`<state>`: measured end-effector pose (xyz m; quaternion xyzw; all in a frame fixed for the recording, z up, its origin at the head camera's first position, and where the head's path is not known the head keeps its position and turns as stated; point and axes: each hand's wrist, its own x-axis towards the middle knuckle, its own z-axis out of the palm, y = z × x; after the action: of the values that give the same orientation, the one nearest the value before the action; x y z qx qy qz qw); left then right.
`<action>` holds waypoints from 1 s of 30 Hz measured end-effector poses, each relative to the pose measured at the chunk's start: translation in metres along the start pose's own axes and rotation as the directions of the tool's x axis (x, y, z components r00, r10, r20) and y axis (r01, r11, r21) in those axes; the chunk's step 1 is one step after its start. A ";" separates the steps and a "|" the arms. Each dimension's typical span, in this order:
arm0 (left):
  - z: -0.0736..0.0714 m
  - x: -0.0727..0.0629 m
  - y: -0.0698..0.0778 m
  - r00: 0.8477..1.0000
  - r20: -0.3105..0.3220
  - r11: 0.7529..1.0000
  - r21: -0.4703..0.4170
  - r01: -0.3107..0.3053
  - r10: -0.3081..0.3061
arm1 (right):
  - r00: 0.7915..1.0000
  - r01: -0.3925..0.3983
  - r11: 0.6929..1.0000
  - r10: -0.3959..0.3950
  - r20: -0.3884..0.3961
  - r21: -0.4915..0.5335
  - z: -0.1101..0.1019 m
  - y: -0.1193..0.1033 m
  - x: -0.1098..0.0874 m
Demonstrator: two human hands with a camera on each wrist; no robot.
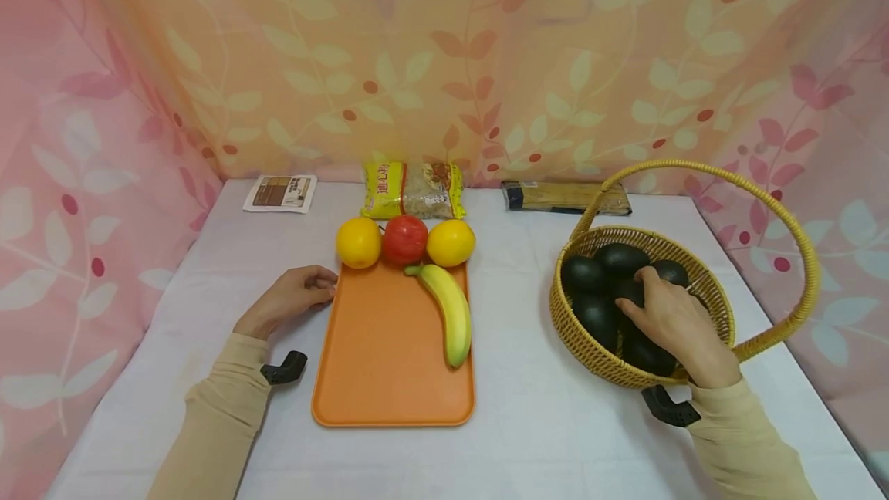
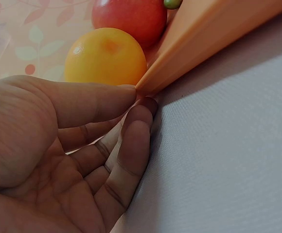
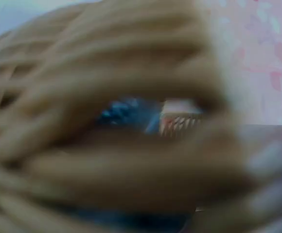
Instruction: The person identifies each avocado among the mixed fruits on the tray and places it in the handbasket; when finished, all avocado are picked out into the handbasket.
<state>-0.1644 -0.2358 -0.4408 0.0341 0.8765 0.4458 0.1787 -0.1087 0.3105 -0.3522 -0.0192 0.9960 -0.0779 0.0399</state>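
Note:
An orange tray (image 1: 389, 346) lies on the white cloth, and my left hand (image 1: 295, 295) pinches its left edge. In the left wrist view the thumb (image 2: 99, 102) rests on the tray's rim, with the other fingers curled below it. To the right, my right hand (image 1: 670, 319) reaches into a woven basket (image 1: 576, 338) of several dark avocados. Its thumb and fingers grip one avocado (image 1: 628, 293) near the middle of the pile. Blurred wicker fills most of the right wrist view and hides that hand's grasp.
On the tray lie a banana (image 1: 451, 315), a red fruit (image 1: 405, 239), an orange (image 1: 359, 242) and a yellow lemon-like fruit (image 1: 451, 243). Behind stand a yellow food packet (image 1: 413, 190), a small sachet (image 1: 281, 194) and a flat dark-edged pack (image 1: 566, 197). The basket's tall handle (image 1: 809, 268) arches rightward.

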 end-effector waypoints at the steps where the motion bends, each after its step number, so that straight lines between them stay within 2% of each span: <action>1: 0.000 0.000 0.001 1.000 0.002 1.000 0.000 -0.003 0.003 | 1.000 -0.002 1.000 0.002 -0.006 0.006 0.002 0.001 0.000; 15: 0.001 -0.001 0.010 1.000 0.016 1.000 -0.005 0.014 -0.014 | 0.999 -0.027 1.000 0.027 0.022 0.015 0.009 0.006 -0.005; 30: 0.003 0.001 0.004 1.000 0.014 1.000 -0.005 0.004 -0.004 | 0.999 -0.032 1.000 0.031 0.022 0.002 0.011 0.006 -0.007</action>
<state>-0.1650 -0.2302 -0.4397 0.0351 0.8740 0.4476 0.1858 -0.1008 0.3145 -0.3637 -0.0043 0.9956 -0.0782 0.0520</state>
